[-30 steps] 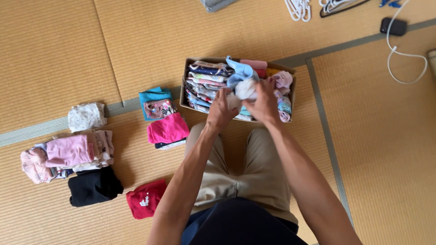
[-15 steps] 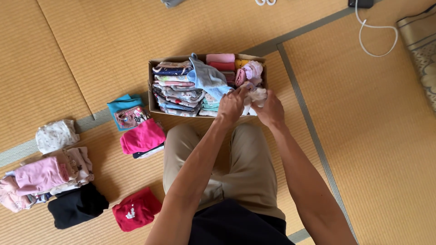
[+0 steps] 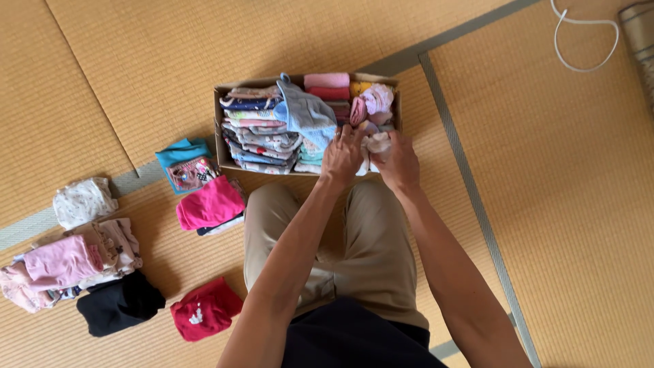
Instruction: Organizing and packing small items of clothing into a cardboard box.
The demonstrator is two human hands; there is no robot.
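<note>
Both hands have shifted from the box's middle to its right front corner. Cardboard box (image 3: 219, 129) of folded clothes lies just beyond them. Left hand (image 3: 343, 157) and right hand (image 3: 397, 163) close together around a small white garment (image 3: 376, 146), held between them at the box's near edge.

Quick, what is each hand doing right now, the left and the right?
Left hand: closed on the white cloth, at the cardboard box.
Right hand: also closed on the white cloth, pressing it into the box.
</note>
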